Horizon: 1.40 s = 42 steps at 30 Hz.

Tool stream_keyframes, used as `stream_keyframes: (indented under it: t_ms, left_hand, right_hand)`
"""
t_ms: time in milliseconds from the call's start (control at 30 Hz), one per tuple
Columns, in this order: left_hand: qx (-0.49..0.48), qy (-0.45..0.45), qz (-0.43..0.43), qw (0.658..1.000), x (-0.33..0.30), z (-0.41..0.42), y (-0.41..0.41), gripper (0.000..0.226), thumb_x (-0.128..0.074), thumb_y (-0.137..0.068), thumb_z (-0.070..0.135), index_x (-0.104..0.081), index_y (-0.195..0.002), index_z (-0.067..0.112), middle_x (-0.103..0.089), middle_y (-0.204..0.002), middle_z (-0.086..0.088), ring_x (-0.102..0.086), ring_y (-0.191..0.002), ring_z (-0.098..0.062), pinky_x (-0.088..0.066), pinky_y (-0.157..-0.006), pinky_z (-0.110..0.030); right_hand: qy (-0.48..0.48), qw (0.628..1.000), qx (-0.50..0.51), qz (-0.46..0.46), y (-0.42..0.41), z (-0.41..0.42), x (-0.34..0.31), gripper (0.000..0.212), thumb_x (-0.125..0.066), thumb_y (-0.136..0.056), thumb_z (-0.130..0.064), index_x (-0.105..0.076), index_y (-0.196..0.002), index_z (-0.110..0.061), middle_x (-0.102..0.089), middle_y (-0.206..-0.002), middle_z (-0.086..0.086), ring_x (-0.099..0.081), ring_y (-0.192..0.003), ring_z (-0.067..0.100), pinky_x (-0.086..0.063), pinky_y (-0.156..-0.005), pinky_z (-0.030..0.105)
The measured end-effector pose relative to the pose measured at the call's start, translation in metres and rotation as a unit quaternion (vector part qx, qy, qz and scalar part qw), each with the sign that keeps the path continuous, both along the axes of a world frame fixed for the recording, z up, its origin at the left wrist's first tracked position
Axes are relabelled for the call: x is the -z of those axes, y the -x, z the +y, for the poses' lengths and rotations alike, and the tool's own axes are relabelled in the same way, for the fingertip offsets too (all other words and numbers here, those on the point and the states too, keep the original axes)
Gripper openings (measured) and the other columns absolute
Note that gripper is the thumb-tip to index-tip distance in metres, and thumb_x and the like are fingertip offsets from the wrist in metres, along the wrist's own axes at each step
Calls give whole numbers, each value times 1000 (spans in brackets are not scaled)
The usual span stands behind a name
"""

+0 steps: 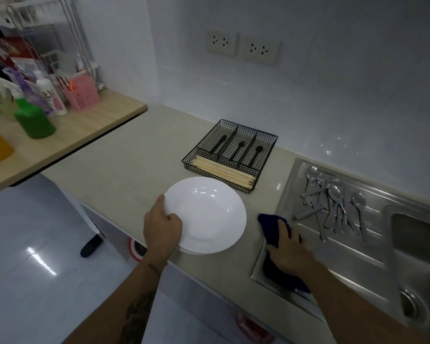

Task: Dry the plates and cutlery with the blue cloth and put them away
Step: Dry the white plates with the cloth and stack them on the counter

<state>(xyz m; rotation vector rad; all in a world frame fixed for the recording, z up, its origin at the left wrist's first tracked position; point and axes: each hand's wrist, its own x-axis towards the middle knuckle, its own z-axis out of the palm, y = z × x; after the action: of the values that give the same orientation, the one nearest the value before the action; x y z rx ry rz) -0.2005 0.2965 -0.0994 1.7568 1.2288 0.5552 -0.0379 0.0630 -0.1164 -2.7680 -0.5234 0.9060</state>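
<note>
At frame centre a white plate (205,214) sits on another plate on the counter (124,175), its left rim gripped by the left hand (162,228). The right hand (289,254) presses the blue cloth (274,229) onto the draining board (333,244). Spoons and forks (333,202) at right likely still need drying; the wire tray (230,155) above awaits them.

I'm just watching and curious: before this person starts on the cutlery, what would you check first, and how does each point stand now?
1. White plate set down on the counter: ok, apparently on a second plate; left hand holds its rim.
2. Blue cloth in hand: ok, under the right hand.
3. Cutlery within reach: ok, piled on the drainboard.
4. Wire tray has room: ok, compartments part empty.
5. Plate dry: cannot tell.
</note>
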Motion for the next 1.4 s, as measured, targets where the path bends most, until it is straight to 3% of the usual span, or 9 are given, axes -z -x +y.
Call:
stream_keyframes:
  t_ms: [200, 400, 533, 633, 800, 967, 1100, 1300, 1400]
  left_hand:
    - [-1, -18, 15, 1000, 7, 1, 0, 59, -44, -92, 4, -38, -151, 10, -41, -150, -18, -39, -137, -36, -32, -116, -51]
    - [6, 7, 22, 1000, 12, -5, 4, 62, -39, -95, 0, -28, -155, 9, -33, -159, -12, -32, -145, -33, -24, -120, -41]
    - [6, 27, 38, 999, 15, -6, 6, 63, -38, -96, 3, -23, -157, 11, -29, -161, -10, -28, -147, -32, -21, -121, -42]
    - [-11, 64, 30, 997, 14, -7, 7, 64, -41, -94, 7, -24, -156, 13, -30, -160, -7, -28, -147, -31, -23, -120, -44]
    - [-29, 77, 7, 997, 19, 2, 11, 63, -38, -71, 20, -56, -131, 25, -63, -121, 2, -57, -113, -31, -49, -100, -49]
    - [-16, 81, -21, 996, 13, 2, 13, 72, -38, -66, 16, -56, -135, 22, -63, -125, 1, -57, -114, -28, -49, -102, -51]
    - [-25, 78, -39, 996, 16, 13, 18, 73, -37, -67, 18, -55, -137, 26, -63, -129, 1, -56, -118, -27, -48, -103, -53]
    - [-45, 40, -79, 995, -20, 59, 26, 55, -38, -87, 1, -57, -136, 17, -63, -125, 0, -56, -111, -22, -45, -95, -34]
    - [-32, 2, -98, 995, -43, 108, 19, 57, -39, -82, 10, -60, -134, 18, -64, -122, 0, -57, -109, -22, -46, -91, -34]
  right_hand:
    - [16, 999, -35, -38, -3, 13, -8, 79, -34, -99, -54, 9, -159, -25, 19, -166, 9, 17, -150, 41, -2, -121, 62]
    - [-127, 986, -49, -98, -1, 53, -32, 59, -46, -98, -32, -29, -152, -13, -31, -155, 13, -31, -140, 35, -33, -111, 47]
    - [-239, 960, 86, 115, -5, 74, -40, 58, -46, -100, -20, -26, -153, -7, -42, -146, 12, -46, -127, 28, -39, -95, 30]
    - [-278, 914, 171, 240, -7, 83, -31, 50, -49, -95, -13, -36, -143, -9, -54, -116, 9, -58, -111, 30, -55, -92, 47]
    - [-327, 881, 192, 284, -8, 92, -27, 42, -39, -85, -1, -54, -122, -17, -61, -117, 11, -61, -100, 30, -62, -69, 47]
    - [-335, 882, 170, 284, -8, 94, -29, 52, -38, -86, 0, -58, -124, -29, -61, -116, 1, -59, -101, 26, -61, -56, 40]
    - [-347, 887, 146, 268, -4, 98, -28, 52, -44, -84, -4, -62, -123, -33, -64, -119, 1, -61, -107, 29, -63, -65, 48]
    - [-401, 875, 95, 254, 11, 149, -55, 61, -43, -80, -1, -63, -123, -38, -67, -116, -4, -65, -105, 24, -64, -66, 42]
    - [-423, 875, 81, 221, 8, 194, -72, 64, -40, -78, -1, -62, -125, -38, -67, -116, -5, -65, -105, 24, -63, -59, 36]
